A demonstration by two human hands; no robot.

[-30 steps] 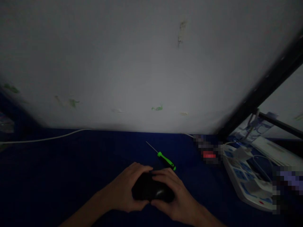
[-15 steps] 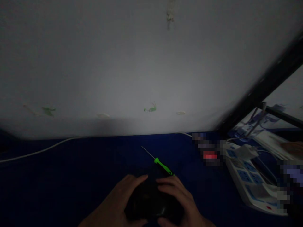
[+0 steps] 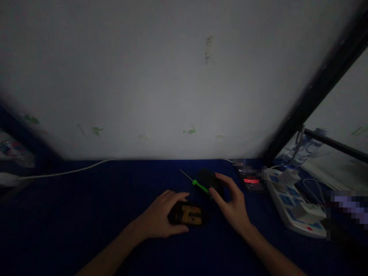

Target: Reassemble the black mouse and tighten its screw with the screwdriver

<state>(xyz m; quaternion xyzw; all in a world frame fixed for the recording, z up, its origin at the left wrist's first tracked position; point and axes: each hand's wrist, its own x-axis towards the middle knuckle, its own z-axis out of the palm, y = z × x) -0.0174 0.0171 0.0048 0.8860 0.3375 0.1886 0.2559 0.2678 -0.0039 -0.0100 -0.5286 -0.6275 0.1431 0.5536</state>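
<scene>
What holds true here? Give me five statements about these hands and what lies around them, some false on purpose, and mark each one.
1. The left hand cups the open black casing. True.
2. The screwdriver has a red handle. False: the handle of the screwdriver is green.
3. The casing's inside shows yellow-brown. True.
4. The power strip lies left of the hands. False: the power strip lies to their right.
5. The right hand reaches a dark piece beside the screwdriver. True.
</scene>
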